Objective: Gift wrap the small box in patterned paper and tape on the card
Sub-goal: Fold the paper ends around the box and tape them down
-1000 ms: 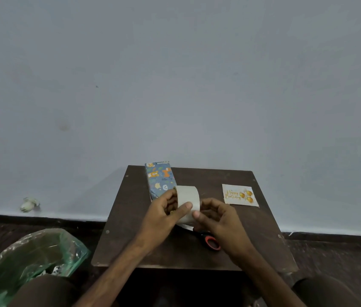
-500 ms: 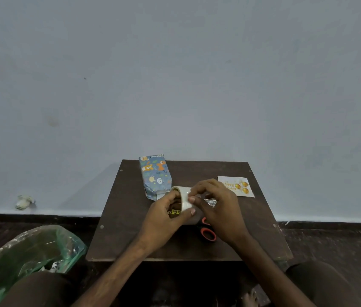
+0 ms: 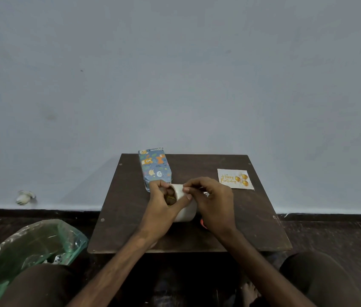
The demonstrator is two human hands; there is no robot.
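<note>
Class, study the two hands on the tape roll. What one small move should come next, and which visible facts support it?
Probably the right hand should peel a short strip off the tape roll, which the left hand grips. Its fingertips already pinch at the roll's rim, and the card lies loose on the table, apart from the wrapped box.

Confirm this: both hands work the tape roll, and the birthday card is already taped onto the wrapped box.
No. The head view shows the birthday card lying on the table, apart from the wrapped box. The left hand and right hand do work the tape roll.
</note>
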